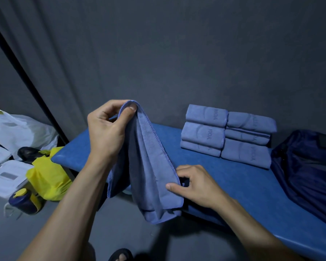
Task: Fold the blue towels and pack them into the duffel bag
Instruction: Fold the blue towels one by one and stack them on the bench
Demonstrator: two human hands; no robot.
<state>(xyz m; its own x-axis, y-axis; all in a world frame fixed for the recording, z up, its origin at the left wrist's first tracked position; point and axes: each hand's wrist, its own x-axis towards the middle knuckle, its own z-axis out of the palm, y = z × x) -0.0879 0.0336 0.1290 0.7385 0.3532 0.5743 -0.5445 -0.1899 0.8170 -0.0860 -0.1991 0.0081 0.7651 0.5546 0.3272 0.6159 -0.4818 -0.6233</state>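
Grey curtain hangs behind a blue padded surface (243,187) that carries the work. Above its near left edge the left hand (106,129) pinches the top corner of a blue towel (151,172), fingers (129,110) curled over the hem, so the cloth hangs in loose vertical pleats. The right hand (196,185) pinches the towel's lower right edge between thumb and curled fingers. This looks like the folding step: the next move probably calls for drawing the lower edge out to square the cloth before doubling it over. Beyond the towel, against the curtain, sit folded towels (226,134) in two stacks side by side. Right of those lies the dark navy duffel bag (305,172), slumped and not held open. Left of the towel, on the floor, are a yellow bag (47,176), white boxes (6,176) and a white plastic bag (23,129), all clear of the fold.
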